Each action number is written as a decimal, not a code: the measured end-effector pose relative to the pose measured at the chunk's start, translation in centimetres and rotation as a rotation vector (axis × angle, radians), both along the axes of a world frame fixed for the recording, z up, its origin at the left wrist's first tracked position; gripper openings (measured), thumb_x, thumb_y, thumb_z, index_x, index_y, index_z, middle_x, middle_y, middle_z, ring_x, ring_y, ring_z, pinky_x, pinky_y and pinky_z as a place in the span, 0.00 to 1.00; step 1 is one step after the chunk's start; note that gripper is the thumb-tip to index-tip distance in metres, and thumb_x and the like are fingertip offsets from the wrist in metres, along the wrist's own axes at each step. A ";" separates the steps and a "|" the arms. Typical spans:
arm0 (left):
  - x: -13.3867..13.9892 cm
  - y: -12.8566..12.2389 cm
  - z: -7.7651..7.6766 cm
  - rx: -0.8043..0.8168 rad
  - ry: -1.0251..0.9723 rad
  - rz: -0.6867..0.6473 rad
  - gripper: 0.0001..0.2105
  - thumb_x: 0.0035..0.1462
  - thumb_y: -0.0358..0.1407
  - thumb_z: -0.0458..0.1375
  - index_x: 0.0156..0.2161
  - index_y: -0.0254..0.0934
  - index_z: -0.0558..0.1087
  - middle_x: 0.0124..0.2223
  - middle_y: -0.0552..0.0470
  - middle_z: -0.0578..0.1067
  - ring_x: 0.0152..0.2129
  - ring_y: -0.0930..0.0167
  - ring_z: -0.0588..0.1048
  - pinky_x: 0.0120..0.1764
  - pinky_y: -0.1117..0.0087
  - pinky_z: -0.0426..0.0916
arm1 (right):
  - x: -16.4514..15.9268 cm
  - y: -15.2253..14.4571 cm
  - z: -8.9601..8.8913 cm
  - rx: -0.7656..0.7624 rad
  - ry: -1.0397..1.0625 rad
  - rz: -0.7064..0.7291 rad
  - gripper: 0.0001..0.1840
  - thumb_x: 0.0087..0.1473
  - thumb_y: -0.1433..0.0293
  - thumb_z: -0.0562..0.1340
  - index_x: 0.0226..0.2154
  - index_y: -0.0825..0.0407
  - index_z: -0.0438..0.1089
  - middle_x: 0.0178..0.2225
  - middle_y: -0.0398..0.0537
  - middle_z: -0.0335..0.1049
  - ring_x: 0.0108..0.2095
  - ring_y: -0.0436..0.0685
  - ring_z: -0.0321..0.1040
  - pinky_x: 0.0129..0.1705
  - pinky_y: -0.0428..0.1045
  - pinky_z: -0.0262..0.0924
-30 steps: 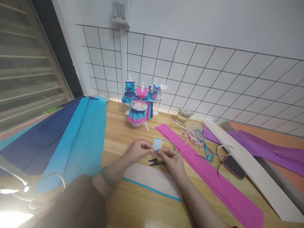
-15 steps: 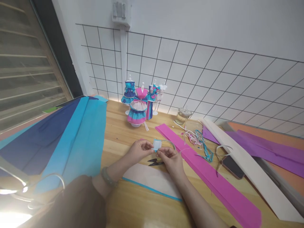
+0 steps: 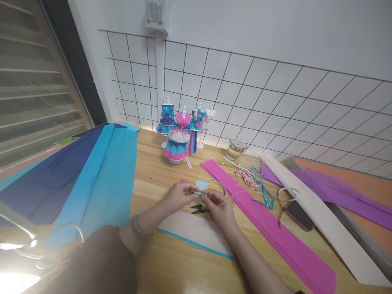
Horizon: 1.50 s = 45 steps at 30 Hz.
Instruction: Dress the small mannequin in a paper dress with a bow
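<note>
Between my fingertips is a small light-blue piece of crepe paper [image 3: 201, 184], its near edge pinched from both sides. My left hand [image 3: 183, 194] grips the piece's left end, thumb and fingers closed. On its right end my right hand [image 3: 219, 204] is closed in a pinch. Just below the fingers lie black thread snips [image 3: 197, 209], partly hidden by my right hand. A pale pink paper panel with a blue edge [image 3: 196, 232] rests on the table nearer to me. Behind my right fingers shows part of a ring-shaped roll [image 3: 221, 185].
Small dress forms in paper dresses [image 3: 177, 134] stand at the back. A glass jar [image 3: 235, 149], tangled ribbon scraps [image 3: 255, 179] and a phone [image 3: 299, 215] lie right, beside a magenta paper strip [image 3: 275, 228]. Blue paper sheets [image 3: 113, 175] cover the left.
The near edge of the light-blue piece is now folded into a narrow band between my fingertips. Both hands have stayed almost in place.
</note>
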<state>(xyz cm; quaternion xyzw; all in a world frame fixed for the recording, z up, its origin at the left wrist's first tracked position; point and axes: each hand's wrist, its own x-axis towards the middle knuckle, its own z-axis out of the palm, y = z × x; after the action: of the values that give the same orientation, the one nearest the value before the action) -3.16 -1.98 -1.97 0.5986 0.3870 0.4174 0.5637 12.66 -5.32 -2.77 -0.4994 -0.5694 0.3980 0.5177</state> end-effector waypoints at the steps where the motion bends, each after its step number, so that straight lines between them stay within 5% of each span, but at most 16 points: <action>1: 0.0 0.0 0.0 -0.001 0.008 0.009 0.11 0.44 0.36 0.63 0.34 0.30 0.74 0.31 0.48 0.77 0.29 0.72 0.74 0.36 0.72 0.67 | 0.0 0.0 0.0 0.002 -0.011 -0.016 0.12 0.44 0.62 0.65 0.31 0.52 0.75 0.25 0.45 0.72 0.24 0.52 0.67 0.27 0.47 0.64; 10: -0.1 -0.2 0.1 0.115 0.104 0.067 0.08 0.46 0.34 0.61 0.32 0.33 0.77 0.34 0.47 0.79 0.32 0.69 0.76 0.38 0.72 0.70 | 0.6 0.1 0.4 0.218 -0.218 -0.017 0.09 0.49 0.65 0.62 0.33 0.47 0.77 0.33 0.51 0.75 0.36 0.59 0.71 0.39 0.54 0.66; 19: -0.1 -0.1 0.2 0.121 0.122 0.076 0.07 0.45 0.36 0.62 0.30 0.34 0.77 0.32 0.49 0.79 0.31 0.70 0.76 0.37 0.72 0.70 | 0.8 0.0 0.6 0.274 -0.307 -0.001 0.08 0.52 0.66 0.60 0.30 0.46 0.76 0.31 0.49 0.75 0.33 0.58 0.70 0.36 0.53 0.65; 28: -0.3 0.0 0.1 0.112 0.154 0.086 0.08 0.45 0.36 0.61 0.30 0.33 0.76 0.30 0.49 0.78 0.29 0.71 0.75 0.34 0.73 0.68 | 0.8 -0.1 0.4 0.200 -0.294 0.005 0.09 0.52 0.64 0.60 0.29 0.48 0.74 0.30 0.49 0.74 0.29 0.56 0.70 0.32 0.51 0.65; 45: -0.3 0.0 0.1 0.072 0.111 0.096 0.09 0.43 0.38 0.63 0.27 0.33 0.76 0.30 0.48 0.78 0.29 0.69 0.75 0.35 0.71 0.69 | 0.1 -0.2 1.6 -0.147 0.044 -0.071 0.16 0.34 0.58 0.70 0.24 0.54 0.76 0.24 0.49 0.74 0.25 0.55 0.69 0.28 0.49 0.66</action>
<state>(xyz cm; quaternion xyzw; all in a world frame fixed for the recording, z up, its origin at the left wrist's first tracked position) -3.50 -1.95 -1.88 0.6215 0.4306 0.4236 0.4990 12.73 -5.53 -1.14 -0.5472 -0.5090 0.4310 0.5057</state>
